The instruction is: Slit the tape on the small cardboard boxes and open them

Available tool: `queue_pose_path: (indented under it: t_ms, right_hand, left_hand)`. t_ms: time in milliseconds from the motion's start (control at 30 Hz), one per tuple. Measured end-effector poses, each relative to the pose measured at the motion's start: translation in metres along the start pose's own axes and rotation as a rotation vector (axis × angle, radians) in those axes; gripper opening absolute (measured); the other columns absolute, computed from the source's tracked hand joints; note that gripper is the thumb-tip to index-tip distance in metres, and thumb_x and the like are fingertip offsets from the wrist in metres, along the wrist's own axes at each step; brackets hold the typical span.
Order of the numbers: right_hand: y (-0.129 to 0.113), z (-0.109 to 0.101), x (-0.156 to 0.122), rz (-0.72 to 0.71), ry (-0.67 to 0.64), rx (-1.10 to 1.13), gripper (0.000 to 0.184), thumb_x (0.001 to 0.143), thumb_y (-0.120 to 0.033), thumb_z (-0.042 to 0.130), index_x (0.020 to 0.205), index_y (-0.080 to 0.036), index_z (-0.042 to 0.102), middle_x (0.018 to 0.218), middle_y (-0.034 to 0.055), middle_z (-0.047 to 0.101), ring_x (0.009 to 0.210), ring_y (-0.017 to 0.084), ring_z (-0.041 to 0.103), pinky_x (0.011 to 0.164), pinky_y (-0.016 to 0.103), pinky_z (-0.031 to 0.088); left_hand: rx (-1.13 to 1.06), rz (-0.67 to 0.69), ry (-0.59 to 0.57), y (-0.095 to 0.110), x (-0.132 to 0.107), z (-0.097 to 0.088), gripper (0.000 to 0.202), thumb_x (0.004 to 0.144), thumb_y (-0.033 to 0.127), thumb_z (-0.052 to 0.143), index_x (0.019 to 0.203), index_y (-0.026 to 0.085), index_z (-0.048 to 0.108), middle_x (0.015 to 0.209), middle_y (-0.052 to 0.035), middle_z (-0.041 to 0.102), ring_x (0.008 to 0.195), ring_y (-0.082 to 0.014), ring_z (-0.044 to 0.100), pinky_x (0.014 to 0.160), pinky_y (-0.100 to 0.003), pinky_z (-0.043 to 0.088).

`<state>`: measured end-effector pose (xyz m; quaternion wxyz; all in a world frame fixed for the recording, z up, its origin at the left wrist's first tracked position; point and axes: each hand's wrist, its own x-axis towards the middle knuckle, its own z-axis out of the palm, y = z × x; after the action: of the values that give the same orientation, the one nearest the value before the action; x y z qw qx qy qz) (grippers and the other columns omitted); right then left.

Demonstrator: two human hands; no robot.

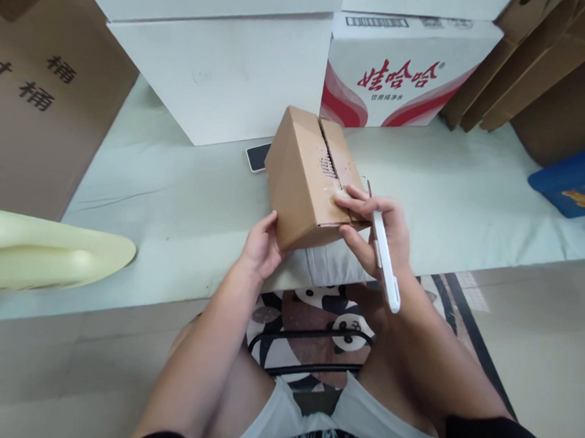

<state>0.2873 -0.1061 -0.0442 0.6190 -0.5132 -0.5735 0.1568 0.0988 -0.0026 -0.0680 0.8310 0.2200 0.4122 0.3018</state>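
Note:
A small brown cardboard box (300,173) lies tilted on the edge of a pale mattress-like surface (174,197), its taped seam facing up. My left hand (261,247) presses against the box's near left corner, fingers curled on it. My right hand (379,232) rests on the box's near right edge, with fingertips on the flap. It grips a white-handled cutter (384,259), whose thin blade points up beside the seam.
A phone (257,156) lies behind the box. Large white boxes (223,67) and a red-printed carton (397,73) stand at the back. Brown cartons (35,94) are on the left and flat cardboard (544,63) on the right. A cream object (44,252) sits left, a blue item (576,179) right, a panda stool (315,327) below.

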Motion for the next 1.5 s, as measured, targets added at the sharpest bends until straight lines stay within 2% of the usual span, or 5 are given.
queue_pose_path:
  t_ms: [233, 367, 500, 833, 1500]
  right_hand:
    - [-0.014, -0.006, -0.003, -0.093, 0.009, 0.001, 0.018, 0.096, -0.032, 0.072, 0.108, -0.03, 0.059, 0.1, 0.0003, 0.085, 0.098, 0.022, 0.083, 0.087, 0.043, 0.066]
    - [-0.021, -0.003, 0.001, -0.098, -0.123, -0.091, 0.014, 0.094, -0.03, 0.071, 0.107, -0.031, 0.066, 0.099, 0.0007, 0.084, 0.093, 0.023, 0.081, 0.085, 0.044, 0.063]
    - [-0.026, 0.003, 0.005, -0.086, -0.225, -0.09, 0.012, 0.093, -0.033, 0.074, 0.101, -0.03, 0.066, 0.093, -0.0006, 0.083, 0.084, 0.021, 0.079, 0.084, 0.043, 0.061]
    - [-0.06, 0.001, 0.014, 0.066, 0.055, 0.091, 0.032, 0.1, -0.062, 0.062, 0.104, -0.031, 0.068, 0.075, -0.0019, 0.056, 0.062, 0.015, 0.049, 0.058, 0.032, 0.043]
    - [-0.065, 0.008, 0.025, 0.24, -0.121, -0.28, 0.013, 0.08, -0.017, 0.057, 0.068, -0.024, 0.056, 0.056, -0.0034, 0.053, 0.052, 0.011, 0.042, 0.051, 0.03, 0.032]
  left_hand:
    - [0.393, 0.105, 0.131, -0.001, -0.006, -0.02, 0.07, 0.085, 0.025, 0.076, 0.15, 0.027, 0.05, 0.1, -0.0072, 0.075, 0.074, -0.0196, 0.072, 0.067, -0.031, 0.061]
    - [0.637, 0.997, 0.317, -0.003, -0.008, -0.023, 0.072, 0.087, 0.045, 0.073, 0.153, 0.034, 0.046, 0.149, -0.0111, 0.061, 0.139, -0.0298, 0.061, 0.114, -0.046, 0.053]
    - [0.851, 1.473, -0.131, -0.006, -0.014, -0.014, 0.041, 0.101, 0.048, 0.05, 0.139, 0.039, 0.065, 0.144, -0.0024, 0.067, 0.146, -0.0302, 0.057, 0.132, -0.055, 0.034]
    - [1.076, 1.232, -0.102, -0.025, -0.03, -0.005, 0.06, 0.076, 0.079, 0.071, 0.113, 0.032, 0.076, 0.13, -0.0075, 0.073, 0.139, -0.0398, 0.058, 0.136, -0.062, 0.025]
    - [1.146, 1.869, -0.018, -0.032, -0.018, -0.004, 0.051, 0.097, 0.064, 0.054, 0.125, 0.024, 0.067, 0.122, -0.0094, 0.076, 0.13, -0.0326, 0.065, 0.112, -0.05, 0.057]
